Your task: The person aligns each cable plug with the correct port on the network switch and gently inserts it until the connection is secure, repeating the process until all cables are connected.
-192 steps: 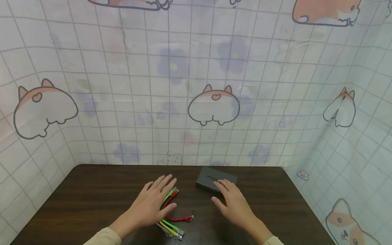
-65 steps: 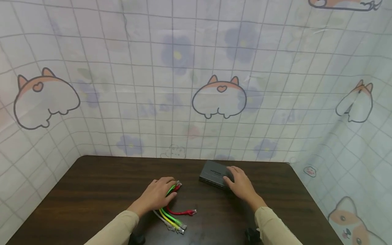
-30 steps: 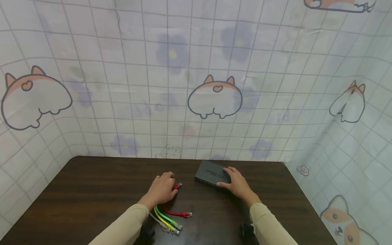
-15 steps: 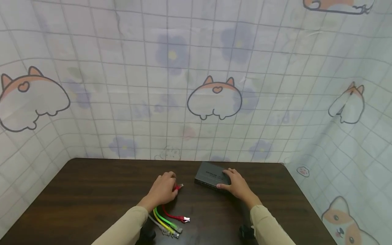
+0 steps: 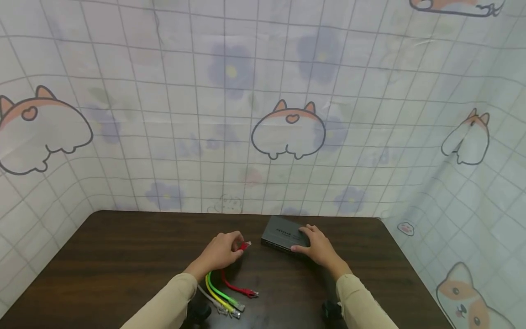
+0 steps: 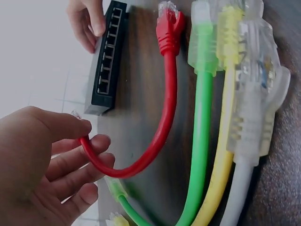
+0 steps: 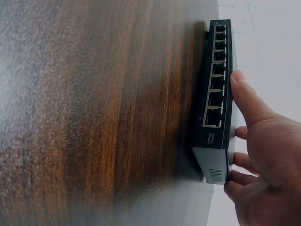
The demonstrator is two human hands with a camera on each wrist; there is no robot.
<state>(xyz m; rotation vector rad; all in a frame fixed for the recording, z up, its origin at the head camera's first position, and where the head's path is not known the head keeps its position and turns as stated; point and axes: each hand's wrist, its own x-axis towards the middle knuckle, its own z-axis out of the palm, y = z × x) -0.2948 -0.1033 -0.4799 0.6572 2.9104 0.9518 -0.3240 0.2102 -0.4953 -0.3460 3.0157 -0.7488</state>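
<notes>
My left hand (image 5: 222,250) pinches one plug end of a short red Ethernet cable (image 6: 171,94) between thumb and fingers, above the table. The clear plug tip (image 5: 247,244) points toward the switch. The cable's other plug (image 5: 249,293) lies on the table. A dark grey network switch (image 5: 281,233) with a row of ports (image 7: 216,84) sits flat at the back, its ports facing the front. My right hand (image 5: 320,249) holds its right end, thumb at the front top edge and fingers curled at its side. Green (image 5: 219,288), yellow (image 5: 215,294) and grey (image 5: 209,296) cables lie under my left wrist.
The dark wooden table (image 5: 135,256) ends at a patterned cloth wall (image 5: 230,137) behind the switch. Cloth also hangs along the left and right sides. Dark objects (image 5: 330,310) sit below both sleeves.
My left hand came down onto the cables, pinched the red one and raised its plug toward the switch. My right hand went from above the switch to holding its right end.
</notes>
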